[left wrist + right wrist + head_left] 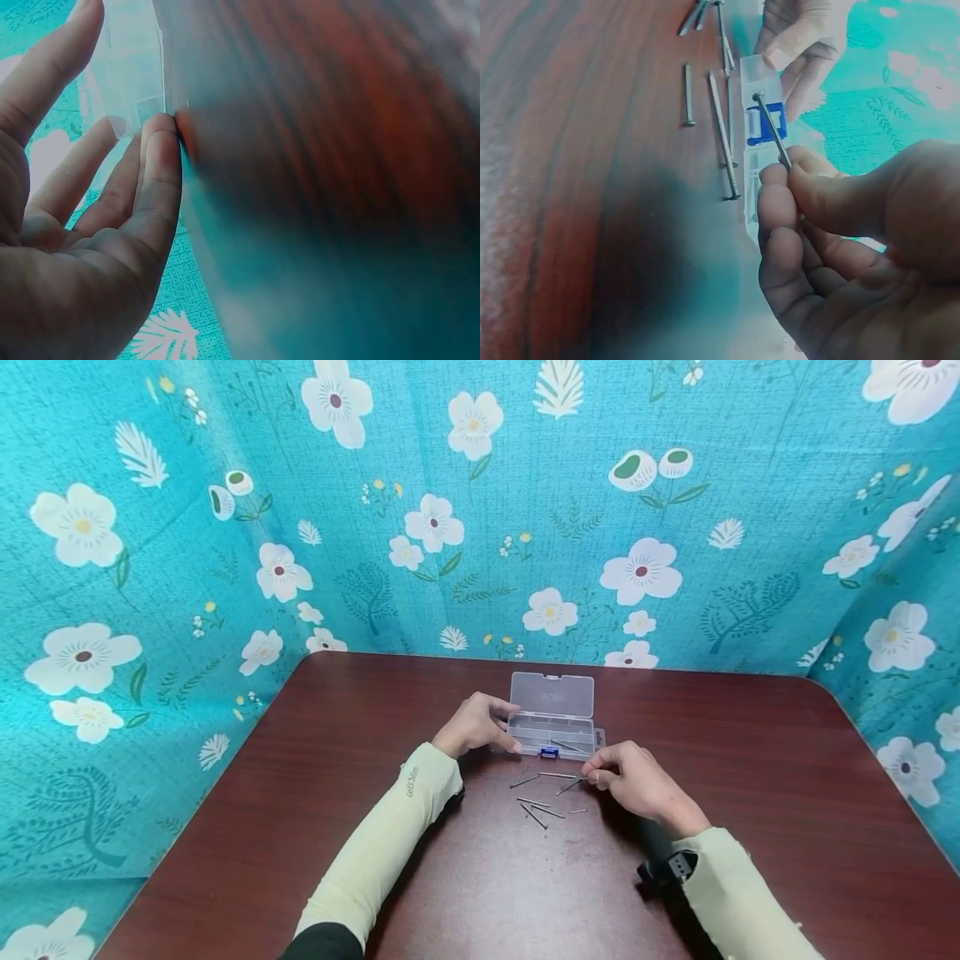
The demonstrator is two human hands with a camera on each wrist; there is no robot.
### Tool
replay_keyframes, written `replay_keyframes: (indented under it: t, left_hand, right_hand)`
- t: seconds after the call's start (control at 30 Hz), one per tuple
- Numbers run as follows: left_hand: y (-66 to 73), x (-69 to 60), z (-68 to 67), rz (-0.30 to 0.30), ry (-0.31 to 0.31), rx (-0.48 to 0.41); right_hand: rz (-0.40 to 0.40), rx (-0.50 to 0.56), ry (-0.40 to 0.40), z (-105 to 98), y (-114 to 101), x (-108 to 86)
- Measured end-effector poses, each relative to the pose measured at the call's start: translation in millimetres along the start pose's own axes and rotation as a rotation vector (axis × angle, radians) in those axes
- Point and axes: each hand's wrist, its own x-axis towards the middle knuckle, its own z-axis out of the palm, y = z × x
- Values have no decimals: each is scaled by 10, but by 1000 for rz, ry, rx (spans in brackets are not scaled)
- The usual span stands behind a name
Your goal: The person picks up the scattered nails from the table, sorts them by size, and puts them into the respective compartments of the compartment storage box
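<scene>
A clear plastic compartment box [528, 749] stands on the table with its lid [552, 696] raised at the back; a blue latch [549, 752] marks its front. My left hand [474, 727] grips the box at its left end, thumb at the front corner, fingers along the side. Just in front of the box, my right hand [633, 777] pinches a steel nail [773, 131] between thumb and fingertips, its flat head pointing away from them. Inside the box lies at least one nail [567, 746]. Several loose nails [534, 815] are scattered on the table before it.
The dark reddish-brown table [360, 718] reaches back to a turquoise floral curtain [465, 527], which also hangs at both sides. A short, thin piece [578, 811] lies to the right of the loose nails.
</scene>
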Motion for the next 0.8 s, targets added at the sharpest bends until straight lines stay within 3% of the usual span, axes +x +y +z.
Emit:
replay_keyframes:
  t: [0.53,0.8]
  left_hand:
    - [16,7,21,-9,13,32]
    - [35,0,6,-8,29,48]
  right_hand:
    - [35,68,101,-3,-35,231]
    - [96,100,122,-48,-17,403]
